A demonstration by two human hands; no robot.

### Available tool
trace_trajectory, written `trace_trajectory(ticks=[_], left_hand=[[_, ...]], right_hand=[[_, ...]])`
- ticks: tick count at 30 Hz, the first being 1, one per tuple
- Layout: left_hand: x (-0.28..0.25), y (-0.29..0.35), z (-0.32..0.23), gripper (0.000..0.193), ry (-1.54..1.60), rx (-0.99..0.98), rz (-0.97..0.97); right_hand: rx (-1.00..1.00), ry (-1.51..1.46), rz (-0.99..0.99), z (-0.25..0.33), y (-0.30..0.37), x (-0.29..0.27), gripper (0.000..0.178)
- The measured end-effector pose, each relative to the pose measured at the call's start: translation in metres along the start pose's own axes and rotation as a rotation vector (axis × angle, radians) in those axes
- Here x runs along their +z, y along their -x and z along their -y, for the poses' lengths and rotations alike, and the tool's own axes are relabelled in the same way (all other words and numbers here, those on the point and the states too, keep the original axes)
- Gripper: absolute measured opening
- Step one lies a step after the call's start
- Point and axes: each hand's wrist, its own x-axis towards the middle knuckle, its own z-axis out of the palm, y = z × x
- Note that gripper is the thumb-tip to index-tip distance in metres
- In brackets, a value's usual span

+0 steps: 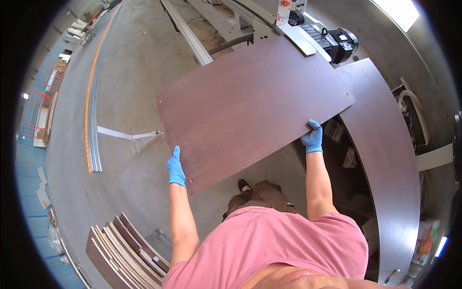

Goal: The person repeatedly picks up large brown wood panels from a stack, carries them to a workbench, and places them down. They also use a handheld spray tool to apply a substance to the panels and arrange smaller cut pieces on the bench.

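A large flat brown panel [255,106] with small holes near its corners spans the space in front of me. My left hand [176,167], in a blue glove, grips its left edge near the close corner. On the near edge, toward the right, my right hand [313,137] holds on in a matching glove, thumb on the top face. Fingers of both hands are partly hidden under the panel. The panel's far edge reaches the machine [269,19], and its right corner overlaps a long brown worktop [385,159].
A black motor [332,42] sits on the machine at far right. A roller rail [187,33] runs away from it. Further left stands a long conveyor rail with orange rollers [91,111]. Several panels [120,253] stand stacked at lower left. A pen [392,276] lies on the worktop.
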Motion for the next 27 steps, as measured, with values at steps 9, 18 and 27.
trace_trajectory(ticks=[9,18,27], left_hand=[[-0.048,0.117,0.068,0.052,-0.19,0.077,-0.24],[-0.071,0.309,0.056,0.067,-0.458,-0.022,-0.389],[-0.186,0.501,0.119,0.061,-0.216,-0.109,-0.552]], right_hand=[[0.038,0.044,0.028,0.058,0.114,-0.046,0.044],[0.105,0.225,0.075,0.13,0.205,-0.098,0.047],[0.271,0.384,0.319,0.111,0.271,-0.065,0.073]])
